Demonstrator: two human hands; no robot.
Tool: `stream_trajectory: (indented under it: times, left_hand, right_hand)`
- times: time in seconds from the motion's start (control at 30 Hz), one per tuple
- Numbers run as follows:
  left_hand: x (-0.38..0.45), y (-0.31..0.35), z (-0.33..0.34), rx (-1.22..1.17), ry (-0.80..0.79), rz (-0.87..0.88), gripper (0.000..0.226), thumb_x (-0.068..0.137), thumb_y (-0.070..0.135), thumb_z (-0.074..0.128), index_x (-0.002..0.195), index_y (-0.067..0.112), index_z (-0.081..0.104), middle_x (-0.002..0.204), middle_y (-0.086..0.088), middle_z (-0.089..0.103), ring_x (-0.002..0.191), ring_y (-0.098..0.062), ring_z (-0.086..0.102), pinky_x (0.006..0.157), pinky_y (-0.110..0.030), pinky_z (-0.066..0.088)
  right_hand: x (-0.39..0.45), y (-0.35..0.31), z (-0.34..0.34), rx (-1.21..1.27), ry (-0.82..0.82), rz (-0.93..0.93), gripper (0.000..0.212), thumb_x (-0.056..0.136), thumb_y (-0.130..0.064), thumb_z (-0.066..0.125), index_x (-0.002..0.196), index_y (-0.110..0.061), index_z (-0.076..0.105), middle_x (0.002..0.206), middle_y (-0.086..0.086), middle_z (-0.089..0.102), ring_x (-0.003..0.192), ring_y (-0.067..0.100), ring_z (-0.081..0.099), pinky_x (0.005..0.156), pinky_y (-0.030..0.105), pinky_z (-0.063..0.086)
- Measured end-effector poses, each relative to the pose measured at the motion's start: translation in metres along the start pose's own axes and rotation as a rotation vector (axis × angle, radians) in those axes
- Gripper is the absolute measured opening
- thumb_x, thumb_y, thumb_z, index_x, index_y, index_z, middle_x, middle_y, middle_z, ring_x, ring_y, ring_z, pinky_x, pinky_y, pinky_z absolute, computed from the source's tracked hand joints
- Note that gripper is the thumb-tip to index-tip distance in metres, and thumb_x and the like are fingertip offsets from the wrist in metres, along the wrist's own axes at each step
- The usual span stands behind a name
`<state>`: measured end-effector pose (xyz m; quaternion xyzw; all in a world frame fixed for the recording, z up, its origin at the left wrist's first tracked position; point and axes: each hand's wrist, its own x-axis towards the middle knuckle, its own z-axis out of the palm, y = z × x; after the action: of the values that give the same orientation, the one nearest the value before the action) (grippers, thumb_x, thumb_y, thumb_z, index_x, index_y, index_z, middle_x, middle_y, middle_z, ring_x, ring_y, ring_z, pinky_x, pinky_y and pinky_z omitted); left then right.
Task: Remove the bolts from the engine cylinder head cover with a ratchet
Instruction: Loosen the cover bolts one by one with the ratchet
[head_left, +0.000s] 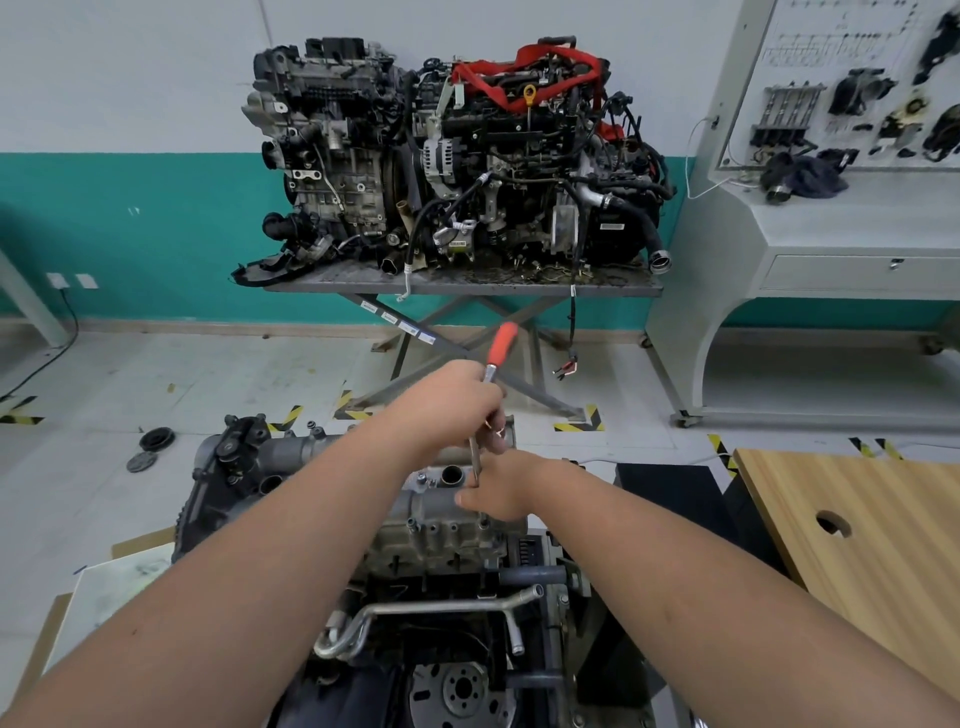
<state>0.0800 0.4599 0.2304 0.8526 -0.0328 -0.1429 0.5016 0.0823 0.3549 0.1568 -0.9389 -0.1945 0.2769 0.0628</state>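
Note:
An engine stands in front of me with its grey cylinder head cover (441, 512) on top. A ratchet with a red handle (502, 344) and a steel shaft rises steeply from the cover's far right part. My left hand (452, 402) grips the shaft just below the red handle. My right hand (501, 491) pinches the ratchet's lower end where it meets the cover. The head of the tool and the bolt under it are hidden by my fingers. Small bolt heads (453, 527) show along the cover's near edge.
Two other engines (452, 156) sit on a scissor lift table against the far wall. A wooden tabletop (852, 530) with a round hole lies at right. A grey training stand (831, 218) is at the far right. Round parts (156, 441) lie on the floor at left.

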Motion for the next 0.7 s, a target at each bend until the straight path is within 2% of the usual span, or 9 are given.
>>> stream_trajectory:
  times: [0.03, 0.1, 0.2, 0.33, 0.43, 0.5, 0.53, 0.63, 0.7]
  left_hand:
    - [0.000, 0.004, 0.001, 0.277, 0.013, 0.080, 0.018, 0.102, 0.019, 0.043, 0.098, 0.008, 0.057, 0.075, -0.005, 0.069, 0.061, -0.021, 0.067, 0.066, -0.037, 0.054]
    - [0.001, 0.006, 0.006, 0.802, 0.079, 0.259, 0.024, 0.104, 0.033, 0.042, 0.093, 0.014, 0.051, 0.083, -0.003, 0.063, 0.067, -0.020, 0.059, 0.059, -0.035, 0.046]
    - [-0.003, -0.011, 0.018, 1.118, 0.313, 0.571, 0.032, 0.101, 0.049, 0.041, 0.085, 0.023, 0.042, 0.085, 0.005, 0.046, 0.075, -0.019, 0.047, 0.066, -0.034, 0.035]
    - [-0.005, -0.043, 0.028, 0.754, 0.682, 0.791, 0.042, 0.084, 0.045, 0.048, 0.066, 0.008, 0.059, 0.080, -0.008, 0.056, 0.070, -0.028, 0.053, 0.061, -0.037, 0.040]
    - [-0.002, -0.055, 0.034, 0.611, 0.782, 0.750, 0.045, 0.080, 0.048, 0.052, 0.070, 0.005, 0.060, 0.089, -0.013, 0.060, 0.076, -0.030, 0.055, 0.064, -0.041, 0.043]
    - [-0.002, -0.063, 0.038, 0.523, 0.734, 0.722, 0.053, 0.088, 0.056, 0.048, 0.087, 0.006, 0.064, 0.101, -0.010, 0.060, 0.086, -0.027, 0.057, 0.072, -0.041, 0.046]
    - [-0.003, -0.065, 0.041, 0.396, 0.655, 0.691, 0.055, 0.092, 0.058, 0.043, 0.099, 0.008, 0.065, 0.106, -0.005, 0.060, 0.091, -0.021, 0.057, 0.076, -0.040, 0.049]
    - [-0.004, -0.054, 0.056, -0.410, 0.418, 0.328, 0.049, 0.100, 0.051, 0.036, 0.120, 0.014, 0.061, 0.089, 0.003, 0.070, 0.076, -0.014, 0.066, 0.068, -0.033, 0.053]
    - [-0.002, -0.046, 0.057, -0.823, 0.318, 0.108, 0.049, 0.104, 0.052, 0.032, 0.108, 0.023, 0.071, 0.074, -0.003, 0.071, 0.061, -0.016, 0.064, 0.060, -0.031, 0.048]
  right_hand:
    - [0.001, 0.001, 0.000, 0.001, -0.010, -0.005, 0.032, 0.105, -0.038, 0.038, 0.091, -0.013, 0.053, 0.103, 0.010, 0.053, 0.101, 0.027, 0.050, 0.094, 0.040, 0.045]
    - [0.002, 0.005, 0.002, 0.047, 0.007, 0.000, 0.036, 0.103, -0.039, 0.041, 0.079, -0.013, 0.049, 0.090, 0.008, 0.054, 0.091, 0.026, 0.052, 0.087, 0.039, 0.046]
    - [0.004, 0.010, 0.006, 0.087, 0.059, -0.049, 0.028, 0.101, -0.035, 0.042, 0.082, -0.016, 0.049, 0.084, 0.005, 0.051, 0.077, 0.021, 0.047, 0.077, 0.039, 0.043]
    - [0.001, 0.003, 0.006, 0.053, 0.111, -0.099, 0.027, 0.102, -0.014, 0.033, 0.109, -0.008, 0.058, 0.099, 0.005, 0.056, 0.091, 0.024, 0.052, 0.071, 0.032, 0.037]
    - [-0.001, 0.000, 0.009, 0.118, 0.138, -0.063, 0.037, 0.105, -0.011, 0.024, 0.132, -0.009, 0.049, 0.129, 0.010, 0.052, 0.120, 0.028, 0.048, 0.092, 0.032, 0.039]
    - [-0.005, 0.001, 0.005, 0.332, 0.085, -0.060, 0.038, 0.108, -0.017, 0.027, 0.140, -0.005, 0.044, 0.142, 0.014, 0.048, 0.129, 0.031, 0.048, 0.108, 0.034, 0.039]
    - [-0.005, 0.003, 0.003, 0.377, 0.060, -0.036, 0.035, 0.107, -0.011, 0.032, 0.137, -0.001, 0.048, 0.140, 0.017, 0.052, 0.124, 0.032, 0.052, 0.107, 0.037, 0.041]
    - [-0.005, 0.000, 0.001, 0.250, 0.010, 0.035, 0.033, 0.099, -0.001, 0.039, 0.126, 0.004, 0.058, 0.129, 0.019, 0.058, 0.115, 0.033, 0.055, 0.095, 0.037, 0.043]
    - [-0.002, 0.002, 0.003, 0.233, 0.021, 0.068, 0.033, 0.101, -0.009, 0.038, 0.125, 0.000, 0.059, 0.125, 0.018, 0.059, 0.113, 0.033, 0.054, 0.089, 0.036, 0.043]
